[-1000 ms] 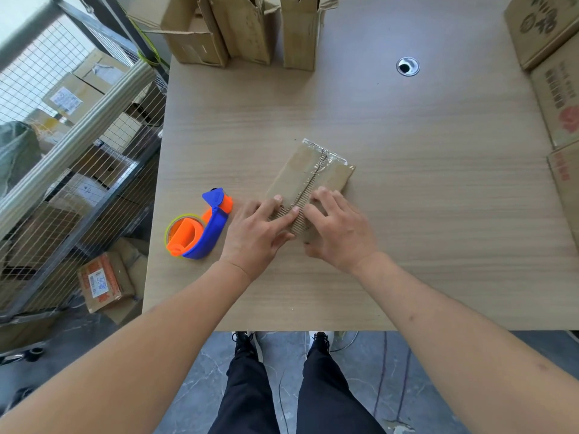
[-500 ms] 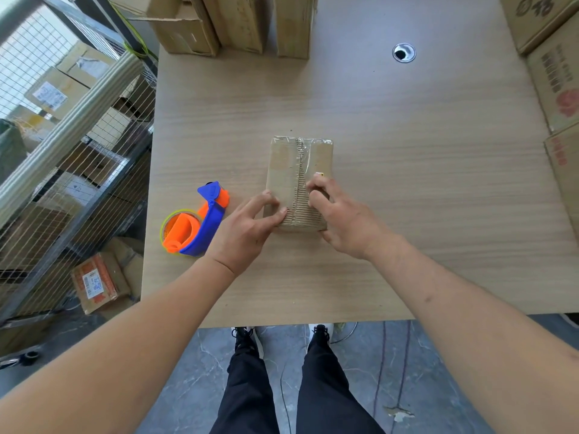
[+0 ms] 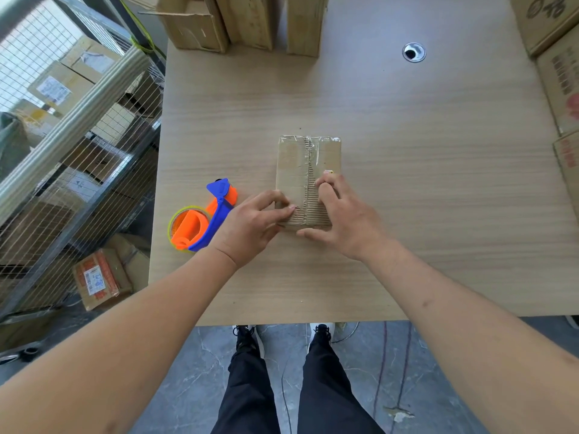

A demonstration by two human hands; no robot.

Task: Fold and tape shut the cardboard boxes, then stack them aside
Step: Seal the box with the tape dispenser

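Observation:
A small flat cardboard box (image 3: 297,164) lies lengthwise on the wooden table (image 3: 407,189), with clear tape across its far end and along the centre seam. My left hand (image 3: 250,223) curls its fingers on the box's near left corner. My right hand (image 3: 341,220) holds the near right end, fingers on top and thumb against the near edge. An orange and blue tape dispenser (image 3: 200,223) rests on the table just left of my left hand.
Several open cardboard boxes (image 3: 250,20) stand along the table's far edge. Larger printed cartons (image 3: 560,73) line the right side. A cable hole (image 3: 413,52) sits far right. A wire rack (image 3: 78,136) with cartons stands left of the table.
The box has turned from a slant to lie straight in front of me. Both hands have stayed on its near end while it turned.

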